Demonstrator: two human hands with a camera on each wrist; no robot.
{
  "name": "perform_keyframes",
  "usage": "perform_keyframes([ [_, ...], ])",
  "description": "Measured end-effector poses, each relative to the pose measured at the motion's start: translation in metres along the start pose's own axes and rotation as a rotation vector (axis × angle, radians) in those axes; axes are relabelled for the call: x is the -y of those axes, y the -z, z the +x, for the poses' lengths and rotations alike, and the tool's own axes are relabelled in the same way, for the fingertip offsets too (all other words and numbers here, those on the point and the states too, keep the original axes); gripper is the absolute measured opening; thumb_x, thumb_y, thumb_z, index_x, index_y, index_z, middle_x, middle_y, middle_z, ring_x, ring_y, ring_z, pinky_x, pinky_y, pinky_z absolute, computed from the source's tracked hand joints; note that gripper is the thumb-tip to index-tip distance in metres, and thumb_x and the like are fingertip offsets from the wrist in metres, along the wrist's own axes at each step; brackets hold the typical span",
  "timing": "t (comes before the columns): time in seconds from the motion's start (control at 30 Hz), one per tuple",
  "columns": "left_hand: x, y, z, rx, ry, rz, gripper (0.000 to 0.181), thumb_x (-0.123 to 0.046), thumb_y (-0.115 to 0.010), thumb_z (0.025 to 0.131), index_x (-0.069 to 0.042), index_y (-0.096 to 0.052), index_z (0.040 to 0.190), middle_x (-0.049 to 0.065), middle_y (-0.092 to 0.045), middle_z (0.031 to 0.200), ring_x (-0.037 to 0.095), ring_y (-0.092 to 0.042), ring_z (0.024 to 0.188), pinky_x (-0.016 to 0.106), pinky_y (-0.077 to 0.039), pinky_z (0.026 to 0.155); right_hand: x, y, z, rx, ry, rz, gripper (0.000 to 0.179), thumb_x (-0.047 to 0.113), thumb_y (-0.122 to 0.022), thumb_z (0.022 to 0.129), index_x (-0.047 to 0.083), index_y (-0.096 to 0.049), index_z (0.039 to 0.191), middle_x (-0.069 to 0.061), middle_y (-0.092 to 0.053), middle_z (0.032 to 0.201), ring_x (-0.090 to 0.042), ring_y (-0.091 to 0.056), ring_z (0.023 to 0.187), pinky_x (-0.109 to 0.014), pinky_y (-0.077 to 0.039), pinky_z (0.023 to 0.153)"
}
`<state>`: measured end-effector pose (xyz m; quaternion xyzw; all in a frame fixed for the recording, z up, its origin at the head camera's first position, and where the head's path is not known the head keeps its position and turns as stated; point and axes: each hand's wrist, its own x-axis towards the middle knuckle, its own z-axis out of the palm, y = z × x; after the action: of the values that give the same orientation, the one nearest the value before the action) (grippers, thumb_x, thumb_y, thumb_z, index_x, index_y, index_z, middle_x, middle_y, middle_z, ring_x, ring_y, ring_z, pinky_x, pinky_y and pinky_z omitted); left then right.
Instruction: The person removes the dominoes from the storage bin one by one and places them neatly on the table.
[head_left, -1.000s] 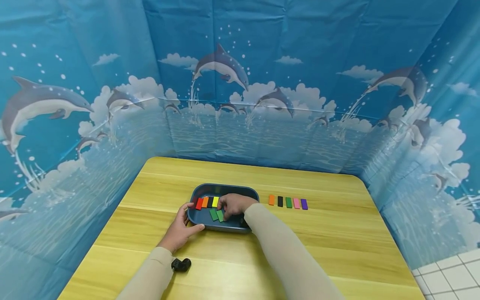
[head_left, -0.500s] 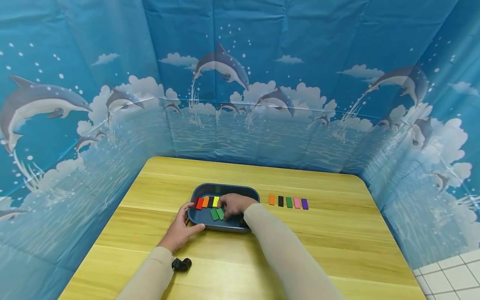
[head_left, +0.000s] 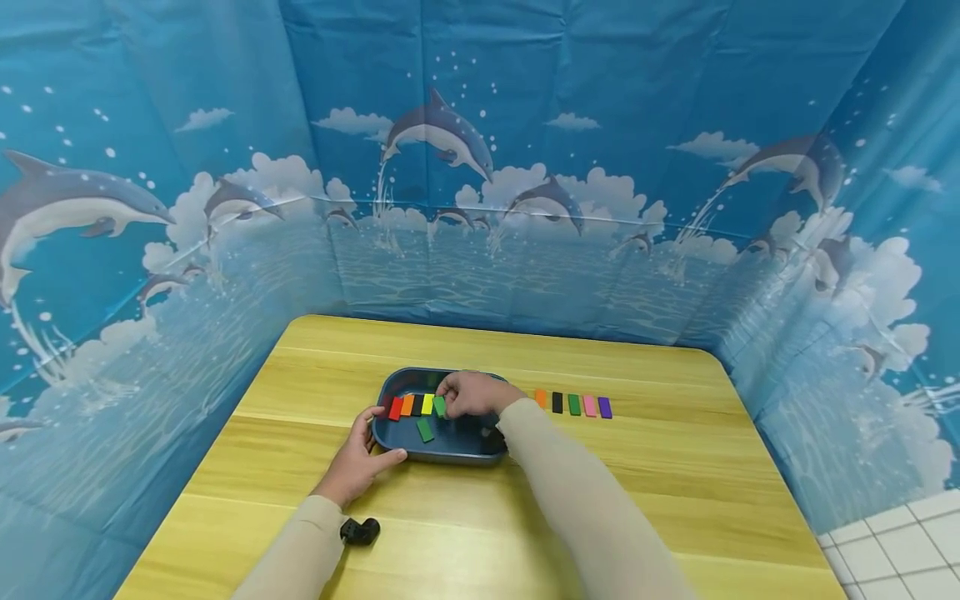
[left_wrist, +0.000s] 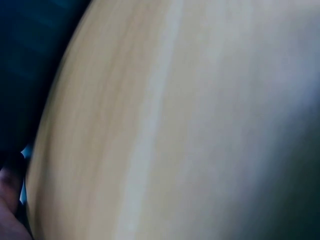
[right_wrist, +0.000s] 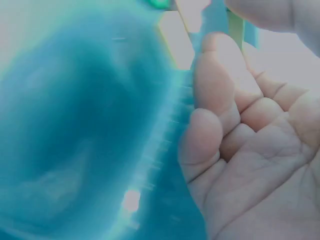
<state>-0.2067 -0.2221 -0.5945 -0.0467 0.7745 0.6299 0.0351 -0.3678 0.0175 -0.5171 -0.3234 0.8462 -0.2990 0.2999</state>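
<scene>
My right hand is inside the dark blue tray, pinching a green domino block between thumb and fingers. In the right wrist view the same green block shows between the thumb and a fingertip. It stands at the right end of a row: red block, orange block, black block and yellow block. A second green block lies tilted in front of the row. With thumb and fingers spread round its left end, my left hand holds the tray.
On the wooden table, right of the tray, runs another row: orange, black, green, pink and purple blocks. A black device sits at the left wrist. A dolphin-printed curtain encloses the table.
My right hand has moved back within the tray, taking one green block from beside the other green one to the end of the row by the yellow block. The left hand stays put.
</scene>
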Motion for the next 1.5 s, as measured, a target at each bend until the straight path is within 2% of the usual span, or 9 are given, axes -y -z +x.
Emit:
perform_keyframes([
  [0.13, -0.003, 0.000, -0.001, 0.005, 0.002, 0.014, 0.086, -0.023, -0.083, 0.092, -0.022, -0.029, 0.159, 0.023, -0.028, 0.171, 0.046, -0.022, 0.160, 0.058, -0.021, 0.130, 0.005, 0.025, -0.020, -0.053, 0.041, 0.065, 0.044, 0.010, -0.071, 0.093, 0.005, -0.062, 0.136, 0.001, -0.061, 0.085, -0.014, -0.047, 0.069, -0.029, -0.048, 0.074],
  [0.27, -0.004, 0.000, -0.002, 0.003, -0.004, 0.028, 0.087, -0.025, -0.084, 0.092, -0.022, -0.029, 0.159, 0.023, -0.026, 0.172, 0.047, -0.021, 0.160, 0.057, -0.021, 0.130, 0.000, 0.049, -0.046, -0.131, 0.043, 0.097, 0.047, 0.012, -0.071, 0.094, 0.004, -0.060, 0.139, -0.004, -0.067, 0.098, -0.016, -0.056, 0.081, -0.031, -0.051, 0.077],
  [0.37, -0.004, 0.001, -0.002, 0.003, -0.009, 0.035, 0.087, -0.025, -0.084, 0.092, -0.023, -0.029, 0.159, 0.023, -0.026, 0.172, 0.046, -0.021, 0.161, 0.056, -0.020, 0.130, -0.013, 0.062, -0.066, -0.186, 0.002, 0.106, 0.048, 0.015, -0.072, 0.095, 0.005, -0.059, 0.140, -0.006, -0.067, 0.104, -0.019, -0.058, 0.089, -0.032, -0.052, 0.081],
  [0.53, -0.003, 0.002, -0.002, 0.012, -0.009, 0.035, 0.087, -0.026, -0.084, 0.092, -0.024, -0.028, 0.159, 0.023, -0.024, 0.173, 0.047, -0.019, 0.161, 0.056, -0.020, 0.130, -0.049, 0.069, -0.100, -0.242, -0.068, 0.127, 0.051, 0.013, -0.069, 0.096, 0.002, -0.056, 0.144, -0.006, -0.063, 0.106, -0.019, -0.053, 0.087, -0.034, -0.049, 0.083],
  [0.67, 0.000, 0.001, -0.001, 0.020, -0.008, 0.026, 0.089, -0.028, -0.085, 0.092, -0.023, -0.027, 0.160, 0.023, -0.022, 0.173, 0.047, -0.018, 0.161, 0.056, -0.020, 0.130, -0.077, 0.061, -0.122, -0.243, -0.110, 0.179, 0.051, 0.007, -0.064, 0.097, -0.004, -0.052, 0.146, -0.006, -0.060, 0.099, -0.018, -0.047, 0.080, -0.034, -0.044, 0.074],
  [0.77, 0.000, 0.003, -0.002, 0.020, -0.007, 0.026, 0.090, -0.028, -0.084, 0.092, -0.022, -0.026, 0.160, 0.023, -0.021, 0.173, 0.048, -0.017, 0.161, 0.056, -0.019, 0.130, -0.093, 0.049, -0.129, -0.245, -0.137, 0.221, 0.047, 0.005, -0.064, 0.097, -0.005, -0.054, 0.142, -0.006, -0.059, 0.094, -0.018, -0.043, 0.074, -0.032, -0.041, 0.070],
  [1.0, -0.001, 0.003, -0.003, 0.006, 0.012, 0.041, 0.087, -0.022, -0.082, 0.094, -0.021, -0.026, 0.160, 0.024, -0.020, 0.173, 0.049, -0.017, 0.161, 0.057, -0.020, 0.130, -0.119, 0.016, -0.133, -0.253, -0.169, 0.138, 0.041, 0.005, -0.071, 0.092, -0.004, -0.060, 0.130, -0.004, -0.058, 0.092, -0.015, -0.049, 0.077, -0.028, -0.042, 0.070],
  [1.2, -0.001, 0.002, -0.004, 0.005, 0.019, 0.043, 0.086, -0.023, -0.082, 0.094, -0.022, -0.026, 0.160, 0.023, -0.021, 0.173, 0.047, -0.017, 0.161, 0.056, -0.020, 0.130, -0.127, 0.000, -0.131, -0.282, -0.168, 0.146, 0.036, 0.002, -0.075, 0.085, 0.000, -0.062, 0.119, -0.004, -0.058, 0.086, -0.017, -0.052, 0.076, -0.029, -0.043, 0.070],
  [1.5, -0.002, 0.000, -0.002, 0.008, 0.009, 0.031, 0.088, -0.027, -0.083, 0.093, -0.022, -0.027, 0.159, 0.023, -0.022, 0.173, 0.045, -0.018, 0.162, 0.055, -0.019, 0.131, -0.126, -0.008, -0.130, -0.340, -0.199, 0.120, 0.034, 0.007, -0.080, 0.089, 0.003, -0.063, 0.118, -0.006, -0.059, 0.088, -0.018, -0.052, 0.076, -0.031, -0.045, 0.071],
])
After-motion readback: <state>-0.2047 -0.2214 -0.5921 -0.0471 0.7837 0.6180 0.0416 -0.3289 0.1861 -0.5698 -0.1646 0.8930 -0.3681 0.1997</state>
